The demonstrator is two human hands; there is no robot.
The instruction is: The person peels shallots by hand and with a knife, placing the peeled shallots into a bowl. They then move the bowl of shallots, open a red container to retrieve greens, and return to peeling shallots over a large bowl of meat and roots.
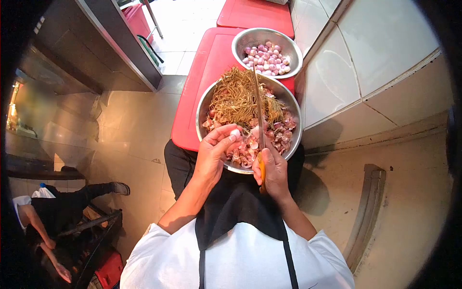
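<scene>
My left hand (215, 150) pinches a small peeled shallot (235, 133) between thumb and fingertips. In my right hand (273, 171) is a knife (260, 113) with a yellow handle, its long blade pointing up and away from me. Both hands are over the near part of a large steel bowl (201, 111) resting at my lap. Dry, stringy roots (237, 98) are heaped in it, with pinkish shallot skins (244, 155) around them. Beyond it, a steel colander (240, 37) holds many peeled shallots (269, 59).
A red lidded box (192, 86) stands under the bowl and colander, with another red box (260, 14) behind it. A tiled wall (385, 43) runs close on the right. At lower left, another person's arm (41, 229) and outstretched leg (98, 191) show beside a dark frame.
</scene>
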